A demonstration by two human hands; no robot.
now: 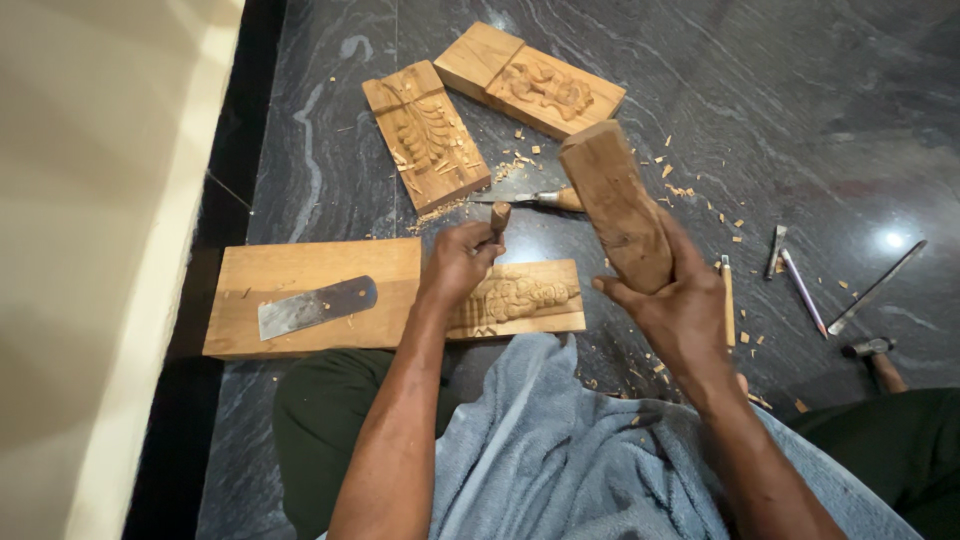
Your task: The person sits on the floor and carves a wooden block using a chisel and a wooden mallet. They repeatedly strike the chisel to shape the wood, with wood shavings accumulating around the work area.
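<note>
My left hand [457,262] grips a chisel whose wooden handle top [499,214] sticks up from the fist; the blade is hidden behind the hand. It stands on a carved wooden panel [535,297] lying on the dark stone floor. My right hand [680,305] holds a thick wooden mallet block [615,200] raised above and to the right of the chisel.
A large plain board [300,270] with a flat metal blade [312,306] lies left. Two carved panels [425,132] [530,80] lie farther away, with another chisel [540,199] between. Thin tools [800,285] and a small hammer [868,350] lie right. A grey-blue towel [560,440] covers my lap. Wood chips are scattered.
</note>
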